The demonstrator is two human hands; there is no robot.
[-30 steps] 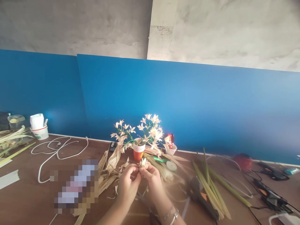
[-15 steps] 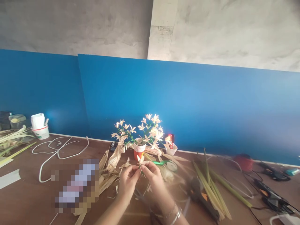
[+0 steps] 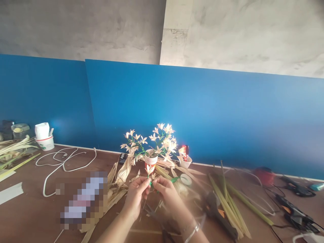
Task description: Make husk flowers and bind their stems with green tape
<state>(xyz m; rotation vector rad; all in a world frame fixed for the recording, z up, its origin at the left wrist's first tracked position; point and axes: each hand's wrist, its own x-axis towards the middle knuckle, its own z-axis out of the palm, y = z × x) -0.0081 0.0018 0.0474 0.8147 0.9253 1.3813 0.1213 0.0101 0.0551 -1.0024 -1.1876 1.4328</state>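
Note:
A small cream-coloured flower (image 3: 149, 169), apparently of dried husk, stands upright above my left hand (image 3: 136, 193), whose thumb and fingers pinch its thin stem. My right hand (image 3: 165, 189) is closed close beside it, its fingertips on a strip of green tape (image 3: 151, 183) at the stem. More of the green strip shows behind the right hand, by a tape roll (image 3: 186, 179). Just beyond both hands stands a stack of paper cups (image 3: 151, 158) holding a bunch of similar flowers (image 3: 165, 141) on green stems.
Dried husks (image 3: 124, 172) lie around the cups. To the right are a black glue gun (image 3: 219, 216), green leaf strips (image 3: 229, 209) and a power strip (image 3: 295, 211). A white cable (image 3: 62, 163) coils at left. A blue panel (image 3: 177, 108) stands behind the table.
My hands have moved slightly apart, the right one shifting a little right. The flower has moved slightly up and left, with more of its stem and the green tape showing.

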